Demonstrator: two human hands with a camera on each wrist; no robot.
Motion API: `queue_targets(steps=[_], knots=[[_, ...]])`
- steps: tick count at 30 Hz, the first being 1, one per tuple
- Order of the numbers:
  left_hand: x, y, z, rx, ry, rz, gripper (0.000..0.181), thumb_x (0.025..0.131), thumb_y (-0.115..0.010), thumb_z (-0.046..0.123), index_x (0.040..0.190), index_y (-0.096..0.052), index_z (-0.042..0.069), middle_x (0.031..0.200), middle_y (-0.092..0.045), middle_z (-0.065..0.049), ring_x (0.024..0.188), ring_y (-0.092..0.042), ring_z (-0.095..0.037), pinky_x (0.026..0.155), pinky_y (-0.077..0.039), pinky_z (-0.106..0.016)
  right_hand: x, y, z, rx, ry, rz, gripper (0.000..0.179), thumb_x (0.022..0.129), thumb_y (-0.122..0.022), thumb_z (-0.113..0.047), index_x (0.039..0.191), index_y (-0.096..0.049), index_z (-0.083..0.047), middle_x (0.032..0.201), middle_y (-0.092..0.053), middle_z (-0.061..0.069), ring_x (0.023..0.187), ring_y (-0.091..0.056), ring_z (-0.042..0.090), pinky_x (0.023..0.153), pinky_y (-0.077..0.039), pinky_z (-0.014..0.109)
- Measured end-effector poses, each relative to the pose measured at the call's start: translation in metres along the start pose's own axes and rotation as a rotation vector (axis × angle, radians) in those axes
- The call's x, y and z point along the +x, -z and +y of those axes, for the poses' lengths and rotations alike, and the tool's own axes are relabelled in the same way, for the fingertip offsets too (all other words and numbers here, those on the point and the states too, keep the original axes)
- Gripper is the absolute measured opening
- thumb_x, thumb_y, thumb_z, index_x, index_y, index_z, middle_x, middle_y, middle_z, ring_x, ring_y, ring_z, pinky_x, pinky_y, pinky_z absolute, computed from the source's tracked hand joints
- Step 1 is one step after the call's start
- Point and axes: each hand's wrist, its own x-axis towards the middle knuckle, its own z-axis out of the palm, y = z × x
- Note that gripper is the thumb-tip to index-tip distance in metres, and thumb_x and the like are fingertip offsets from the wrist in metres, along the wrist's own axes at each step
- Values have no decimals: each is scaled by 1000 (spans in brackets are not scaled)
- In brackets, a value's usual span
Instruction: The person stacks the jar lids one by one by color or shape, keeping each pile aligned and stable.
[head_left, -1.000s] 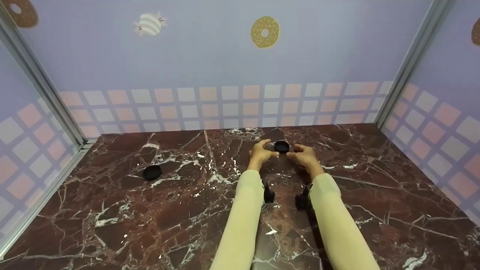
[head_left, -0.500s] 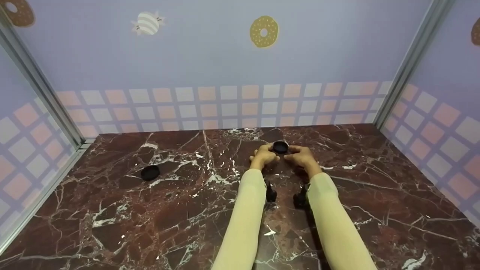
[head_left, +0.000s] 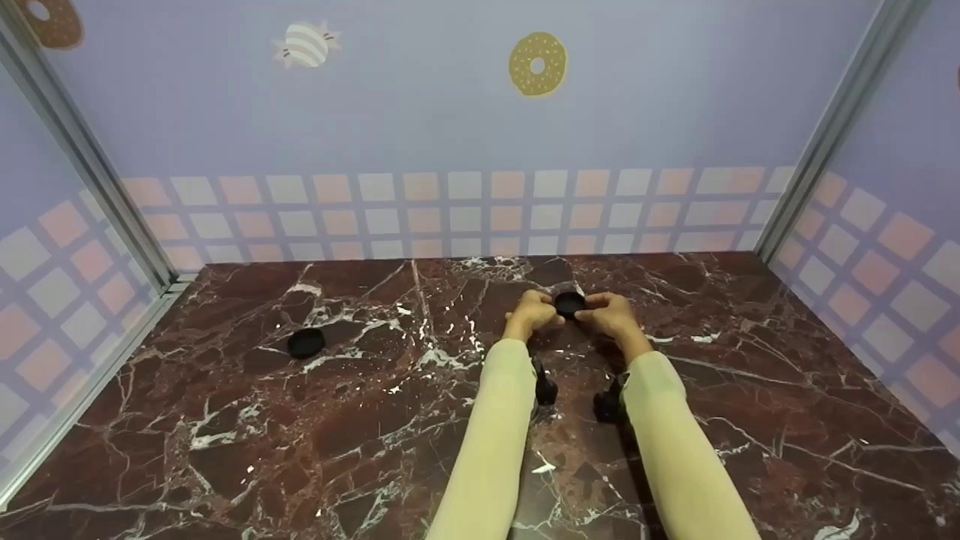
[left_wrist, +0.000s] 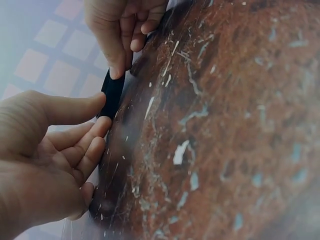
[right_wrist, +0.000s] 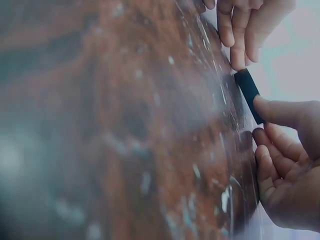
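Note:
A shallow round black lid-like disc (head_left: 569,304) with a raised rim is between the two hands near the back of the marble tabletop. My left hand (head_left: 534,313) grips its left edge; in the left wrist view the thumb (left_wrist: 92,107) meets the disc's dark side (left_wrist: 113,95). From the opposite side my right hand (head_left: 611,315) pinches it, with the thumb (right_wrist: 272,110) against the rim in the right wrist view. Whether the disc is lifted or resting on the surface I cannot tell. A second, similar black disc (head_left: 306,343) lies apart on the left.
The dark red marble tabletop (head_left: 360,450) with white veins runs up to a lilac wall (head_left: 420,112) with pink and white squares. Metal posts stand at the back left (head_left: 112,172) and back right (head_left: 825,135) corners. Black wrist devices (head_left: 546,386) are under the sleeves.
Both hands have come in from beside the disc and taken hold of its edges. The disc sits slightly nearer me. The left-hand disc stays in place; the head view shifts slightly.

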Motion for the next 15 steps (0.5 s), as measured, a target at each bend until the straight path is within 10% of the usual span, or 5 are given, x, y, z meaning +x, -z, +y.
queue_targets(steps=[2,5,12,15], knots=[[32,-16,-17,25,-3,8,62,50,-93,30,108,-72,27,112,-70,11,116,-60,-18,110,-5,-71,-2,2,1,0,11,-6,46,86,-70,-10,126,-57,9,129,-58,28,101,-58,22,78,-47,18],[31,-15,-15,21,17,16,56,48,-95,29,99,-73,29,107,-71,13,113,-61,-17,112,-9,-67,-3,4,1,19,21,-13,46,85,-71,-10,125,-58,9,128,-59,27,92,-59,15,72,-45,13],[-104,54,61,-126,39,41,39,65,-87,11,102,-74,11,108,-72,-2,106,-63,-20,113,-34,-49,-5,2,3,152,-25,-51,50,87,-71,-12,130,-54,6,134,-55,24,79,-61,4,76,-53,17],[-116,62,63,-230,9,4,39,67,-86,6,103,-71,4,98,-69,-8,85,-64,-20,80,-54,-33,-7,3,3,192,-31,-94,56,89,-69,-14,138,-48,4,140,-51,23,92,-64,8,91,-54,25]])
